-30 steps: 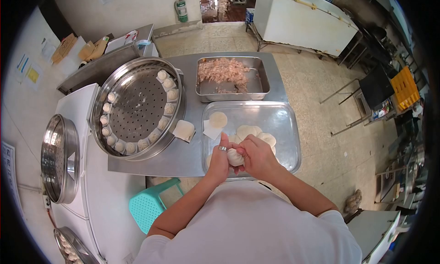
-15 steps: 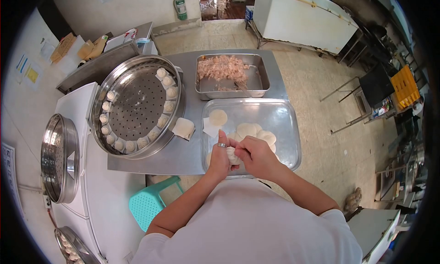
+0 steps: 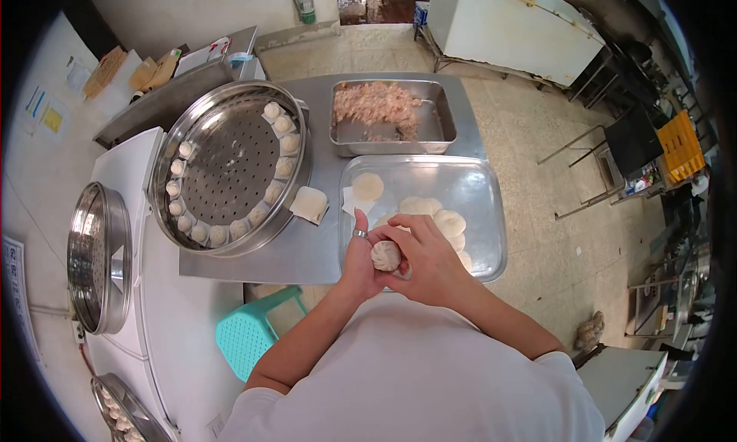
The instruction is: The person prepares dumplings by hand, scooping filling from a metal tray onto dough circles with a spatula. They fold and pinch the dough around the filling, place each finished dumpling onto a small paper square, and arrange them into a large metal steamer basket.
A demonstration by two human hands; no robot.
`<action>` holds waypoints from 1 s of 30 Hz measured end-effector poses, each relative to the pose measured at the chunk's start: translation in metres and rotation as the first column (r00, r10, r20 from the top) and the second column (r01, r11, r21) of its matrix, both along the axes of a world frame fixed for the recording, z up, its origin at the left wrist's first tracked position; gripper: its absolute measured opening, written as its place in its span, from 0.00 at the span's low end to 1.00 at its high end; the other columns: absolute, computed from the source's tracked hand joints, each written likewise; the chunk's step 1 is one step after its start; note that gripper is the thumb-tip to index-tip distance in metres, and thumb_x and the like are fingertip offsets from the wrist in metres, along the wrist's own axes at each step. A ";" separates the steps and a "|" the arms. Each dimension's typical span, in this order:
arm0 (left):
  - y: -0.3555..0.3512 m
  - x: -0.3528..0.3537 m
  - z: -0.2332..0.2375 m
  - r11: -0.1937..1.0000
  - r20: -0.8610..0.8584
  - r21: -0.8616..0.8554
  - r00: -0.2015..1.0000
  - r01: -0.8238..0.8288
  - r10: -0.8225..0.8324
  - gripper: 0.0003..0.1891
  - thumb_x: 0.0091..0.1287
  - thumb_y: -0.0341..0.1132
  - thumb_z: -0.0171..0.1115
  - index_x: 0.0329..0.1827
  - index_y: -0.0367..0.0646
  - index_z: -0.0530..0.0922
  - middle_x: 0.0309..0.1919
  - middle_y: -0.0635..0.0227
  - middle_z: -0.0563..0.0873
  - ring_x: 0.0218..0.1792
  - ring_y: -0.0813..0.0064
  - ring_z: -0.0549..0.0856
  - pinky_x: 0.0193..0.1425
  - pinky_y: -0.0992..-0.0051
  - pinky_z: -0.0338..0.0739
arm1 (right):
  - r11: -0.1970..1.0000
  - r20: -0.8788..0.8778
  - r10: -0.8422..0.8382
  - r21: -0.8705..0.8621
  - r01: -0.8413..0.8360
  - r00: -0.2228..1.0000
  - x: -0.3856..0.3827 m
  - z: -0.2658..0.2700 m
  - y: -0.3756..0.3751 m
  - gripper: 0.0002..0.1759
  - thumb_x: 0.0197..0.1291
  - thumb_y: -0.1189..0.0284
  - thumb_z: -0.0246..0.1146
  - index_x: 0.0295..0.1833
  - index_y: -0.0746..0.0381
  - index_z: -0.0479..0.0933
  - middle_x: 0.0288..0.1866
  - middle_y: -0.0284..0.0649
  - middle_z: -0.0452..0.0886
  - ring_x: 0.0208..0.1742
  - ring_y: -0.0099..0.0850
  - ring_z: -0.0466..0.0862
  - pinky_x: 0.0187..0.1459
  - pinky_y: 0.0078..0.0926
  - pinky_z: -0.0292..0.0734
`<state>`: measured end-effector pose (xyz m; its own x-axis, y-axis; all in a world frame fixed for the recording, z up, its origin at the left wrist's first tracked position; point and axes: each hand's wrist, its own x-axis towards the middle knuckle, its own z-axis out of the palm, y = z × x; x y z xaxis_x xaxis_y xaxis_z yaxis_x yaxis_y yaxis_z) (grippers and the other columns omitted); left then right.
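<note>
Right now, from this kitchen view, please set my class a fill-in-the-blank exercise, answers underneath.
1. The left hand and right hand hold one pleated bun between them; the ring is on the ____ hand.
2. Finished buns line the ____ of the round steamer tray.
3. The dough rounds lie in a flat tray standing to the ____ of the steamer tray.
Missing words: left; rim; right.

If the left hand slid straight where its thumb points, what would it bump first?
Probably the white paper squares just beyond the left hand holding the bun, then the flat dough round. Height unclear.
</note>
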<state>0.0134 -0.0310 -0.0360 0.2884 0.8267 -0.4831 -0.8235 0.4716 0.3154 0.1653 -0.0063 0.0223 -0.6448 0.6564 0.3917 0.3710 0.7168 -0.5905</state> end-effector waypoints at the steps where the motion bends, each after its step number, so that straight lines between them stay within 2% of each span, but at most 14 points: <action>1: -0.002 -0.011 -0.014 0.995 0.087 0.079 0.994 0.053 -0.060 0.48 0.72 0.79 0.28 0.57 0.42 0.81 0.40 0.63 0.88 0.38 0.63 0.88 0.41 0.62 0.86 | 1.000 0.005 0.014 0.016 -0.014 1.000 -0.002 0.000 -0.001 0.30 0.41 0.73 0.81 0.54 0.62 0.81 0.60 0.41 0.78 0.58 0.44 0.79 0.55 0.40 0.81; 2: -0.004 -0.017 -0.025 0.982 0.168 0.163 0.978 0.099 -0.126 0.48 0.73 0.79 0.28 0.59 0.42 0.80 0.41 0.63 0.88 0.39 0.63 0.89 0.42 0.61 0.86 | 0.999 0.010 0.028 0.033 -0.028 1.000 -0.003 0.000 -0.001 0.30 0.40 0.73 0.81 0.53 0.62 0.81 0.60 0.41 0.78 0.58 0.44 0.79 0.55 0.40 0.81; 5: -0.002 -0.002 0.029 0.993 0.015 -0.122 1.000 0.001 0.001 0.47 0.73 0.78 0.28 0.54 0.42 0.80 0.43 0.62 0.88 0.41 0.64 0.89 0.44 0.61 0.86 | 0.994 -0.028 0.059 0.090 -0.056 0.998 -0.004 -0.014 0.002 0.29 0.40 0.73 0.80 0.52 0.62 0.82 0.58 0.40 0.80 0.56 0.45 0.79 0.54 0.40 0.81; 8: -0.007 -0.015 -0.002 0.998 0.053 0.055 0.998 0.017 -0.020 0.45 0.73 0.79 0.30 0.51 0.44 0.79 0.45 0.62 0.87 0.44 0.65 0.89 0.45 0.61 0.86 | 0.997 -0.030 0.003 0.076 -0.001 1.000 -0.017 -0.001 -0.001 0.28 0.39 0.73 0.81 0.50 0.62 0.82 0.55 0.39 0.81 0.55 0.45 0.80 0.54 0.40 0.80; 11: -0.009 -0.018 0.003 0.999 -0.023 -0.040 0.999 -0.032 0.031 0.44 0.73 0.78 0.31 0.50 0.45 0.78 0.45 0.62 0.87 0.43 0.65 0.89 0.45 0.62 0.87 | 0.987 -0.023 0.063 0.150 -0.059 0.998 -0.020 -0.016 0.000 0.27 0.39 0.73 0.81 0.49 0.61 0.82 0.54 0.39 0.82 0.55 0.45 0.81 0.55 0.41 0.80; 14: -0.014 -0.026 -0.001 0.997 -0.097 0.010 0.993 -0.071 0.071 0.44 0.73 0.78 0.31 0.51 0.44 0.78 0.44 0.62 0.87 0.44 0.65 0.88 0.46 0.63 0.87 | 0.997 0.024 0.009 0.074 -0.011 1.000 -0.029 -0.019 -0.003 0.27 0.39 0.71 0.81 0.49 0.60 0.83 0.55 0.39 0.83 0.57 0.44 0.81 0.57 0.41 0.79; 17: -0.017 -0.046 -0.032 0.994 -0.076 0.109 0.997 0.013 -0.004 0.45 0.73 0.78 0.31 0.52 0.41 0.78 0.46 0.61 0.88 0.47 0.64 0.89 0.51 0.62 0.87 | 0.991 0.045 0.063 0.115 -0.068 0.997 -0.043 -0.008 -0.011 0.28 0.40 0.70 0.81 0.52 0.61 0.83 0.55 0.38 0.84 0.58 0.44 0.80 0.58 0.41 0.77; 20: -0.020 -0.047 -0.014 0.995 -0.192 -0.019 0.977 -0.101 0.096 0.45 0.73 0.78 0.30 0.52 0.41 0.77 0.46 0.60 0.88 0.44 0.65 0.89 0.46 0.64 0.88 | 0.987 0.079 0.090 0.128 -0.100 0.993 -0.050 -0.028 -0.012 0.31 0.40 0.70 0.80 0.55 0.60 0.82 0.56 0.38 0.84 0.59 0.44 0.80 0.59 0.41 0.76; 23: -0.027 -0.063 -0.032 0.997 -0.163 0.053 0.984 -0.057 0.065 0.44 0.74 0.77 0.30 0.50 0.41 0.77 0.45 0.60 0.88 0.43 0.64 0.89 0.46 0.64 0.88 | 0.993 0.057 0.036 0.114 -0.042 0.998 -0.069 -0.017 -0.020 0.34 0.39 0.71 0.80 0.58 0.60 0.81 0.54 0.37 0.84 0.59 0.43 0.79 0.60 0.41 0.76; 26: -0.031 -0.075 -0.029 1.000 -0.210 -0.006 0.978 -0.003 0.002 0.45 0.74 0.77 0.30 0.52 0.42 0.77 0.47 0.60 0.87 0.48 0.64 0.89 0.52 0.61 0.87 | 0.987 0.075 0.096 0.120 -0.104 0.993 -0.079 -0.019 -0.027 0.34 0.39 0.71 0.80 0.57 0.60 0.81 0.52 0.37 0.84 0.56 0.43 0.80 0.60 0.43 0.75; 29: -0.032 -0.082 -0.021 0.996 -0.212 -0.057 0.974 0.065 -0.076 0.48 0.73 0.79 0.29 0.60 0.41 0.77 0.54 0.59 0.86 0.55 0.63 0.87 0.60 0.58 0.83 | 0.996 0.133 0.054 0.056 -0.062 0.990 -0.084 -0.029 -0.033 0.32 0.42 0.71 0.80 0.58 0.61 0.81 0.50 0.39 0.84 0.51 0.41 0.83 0.56 0.41 0.77; 30: -0.033 -0.084 -0.019 0.995 -0.196 -0.020 0.976 0.094 -0.096 0.48 0.72 0.79 0.28 0.63 0.41 0.76 0.56 0.59 0.85 0.57 0.63 0.86 0.61 0.58 0.82 | 0.995 0.076 0.013 -0.095 -0.005 0.997 -0.084 -0.024 -0.035 0.30 0.45 0.72 0.79 0.58 0.63 0.80 0.50 0.39 0.84 0.50 0.39 0.83 0.54 0.38 0.79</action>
